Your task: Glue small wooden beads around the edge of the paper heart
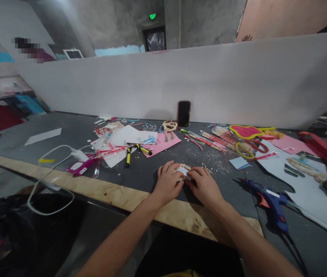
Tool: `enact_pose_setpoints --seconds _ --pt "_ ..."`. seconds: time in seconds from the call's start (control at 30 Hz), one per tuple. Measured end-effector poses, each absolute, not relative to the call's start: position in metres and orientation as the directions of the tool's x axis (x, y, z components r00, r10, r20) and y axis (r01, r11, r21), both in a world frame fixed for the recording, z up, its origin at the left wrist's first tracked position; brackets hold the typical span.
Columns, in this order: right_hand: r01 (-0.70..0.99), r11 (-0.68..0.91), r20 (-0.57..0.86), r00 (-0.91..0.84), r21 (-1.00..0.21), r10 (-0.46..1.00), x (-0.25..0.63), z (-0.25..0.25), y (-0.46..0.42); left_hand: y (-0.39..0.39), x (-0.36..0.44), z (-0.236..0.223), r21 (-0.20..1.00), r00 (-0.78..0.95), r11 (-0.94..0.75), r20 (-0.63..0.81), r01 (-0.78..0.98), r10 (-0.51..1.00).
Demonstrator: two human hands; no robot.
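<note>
My left hand (pixel 167 184) and my right hand (pixel 205 186) meet near the table's front edge. Between them they grip a small white piece (pixel 183 170) rimmed with pale beige bits, its lower side partly covered by my fingers. Both hands have their fingers curled at its edges, one on each side. Beige crumbs are scattered on the dark tabletop (pixel 140 173) just beyond. To the right of my right hand lies a blue hot glue gun (pixel 267 200) with an orange trigger. Yellow-and-black pliers (pixel 128 157) rest to the left, beyond my left hand.
A phone (pixel 184 113) leans on the white partition (pixel 117 84). Pink card (pixel 167 142), a beige ring (pixel 169 125), packaged sticks (pixel 209 140), yellow-handled scissors (pixel 244 151) and cut white sheets (pixel 310 196) lie around. A white cable (pixel 32 196) loops over the front edge at left.
</note>
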State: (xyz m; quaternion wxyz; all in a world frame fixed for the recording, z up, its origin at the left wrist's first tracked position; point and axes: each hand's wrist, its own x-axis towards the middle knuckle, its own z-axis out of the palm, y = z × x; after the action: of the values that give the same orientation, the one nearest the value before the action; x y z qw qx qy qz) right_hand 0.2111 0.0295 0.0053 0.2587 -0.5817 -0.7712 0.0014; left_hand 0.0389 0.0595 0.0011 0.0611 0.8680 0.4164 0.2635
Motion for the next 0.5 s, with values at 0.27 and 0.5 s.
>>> enact_pose_setpoints --seconds 0.27,0.5 --pt "0.865 0.351 0.418 -0.187 -0.359 0.889 0.22 0.004 0.026 0.059 0.038 0.002 0.338 0.509 -0.642 0.405 0.688 0.759" --pt "0.859 0.343 0.423 -0.168 -0.381 0.89 0.224 -0.002 0.028 0.059 0.038 0.002 0.341 0.511 -0.642 0.403 0.686 0.76"
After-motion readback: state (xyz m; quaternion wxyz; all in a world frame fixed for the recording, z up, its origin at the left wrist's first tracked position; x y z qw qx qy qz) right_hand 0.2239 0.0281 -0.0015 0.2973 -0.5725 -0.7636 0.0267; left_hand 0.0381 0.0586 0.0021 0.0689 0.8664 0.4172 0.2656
